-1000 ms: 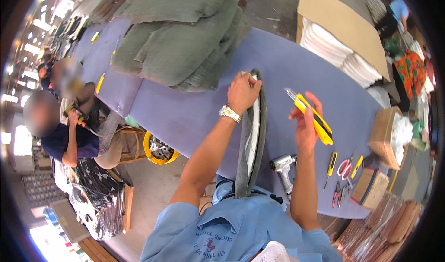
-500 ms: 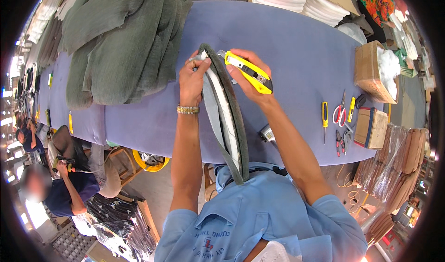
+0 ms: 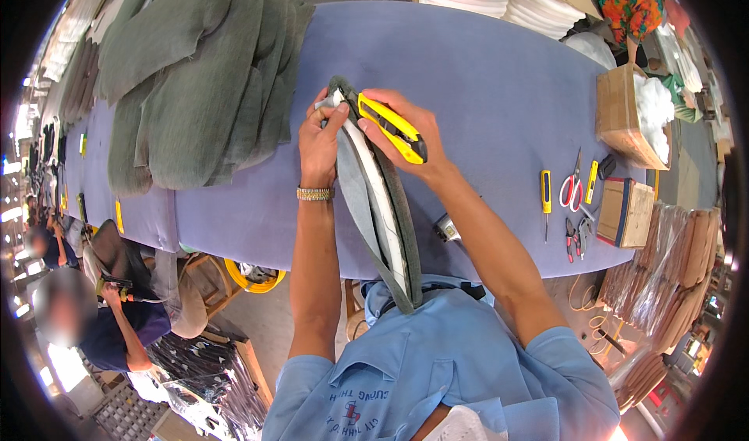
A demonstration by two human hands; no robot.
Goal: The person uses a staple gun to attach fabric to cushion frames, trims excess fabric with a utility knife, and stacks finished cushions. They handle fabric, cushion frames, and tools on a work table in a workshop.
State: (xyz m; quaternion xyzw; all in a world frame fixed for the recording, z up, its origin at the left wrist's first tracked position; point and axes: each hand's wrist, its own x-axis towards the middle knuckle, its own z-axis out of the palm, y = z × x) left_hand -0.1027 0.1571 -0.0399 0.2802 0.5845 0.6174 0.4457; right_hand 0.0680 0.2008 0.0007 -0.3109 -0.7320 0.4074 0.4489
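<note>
A long, narrow grey-green fabric piece (image 3: 402, 215), perhaps a padded cover, stands on edge over the table. A white strip (image 3: 378, 184) runs along its open side, and its near end rests against my blue shirt. My left hand (image 3: 319, 148) is closed on its far end, fingers pinching the fabric and white material there. In my right hand (image 3: 413, 133) is a yellow and black utility knife (image 3: 399, 131), held with its front end against the far part of the piece. The blade's tip is hidden.
Grey-green fabric pieces (image 3: 207, 102) lie piled at left. On the right are a screwdriver (image 3: 546, 193), scissors (image 3: 573, 191), pliers (image 3: 583, 234) and a carton (image 3: 620, 117) with white stuffing. A metallic tool (image 3: 446, 227) lies beside my right forearm. A co-worker (image 3: 125, 324) sits at lower left.
My right hand has moved left with the utility knife, bringing it against the fabric piece. At the far right, a person's arm in an orange patterned sleeve now reaches toward the carton.
</note>
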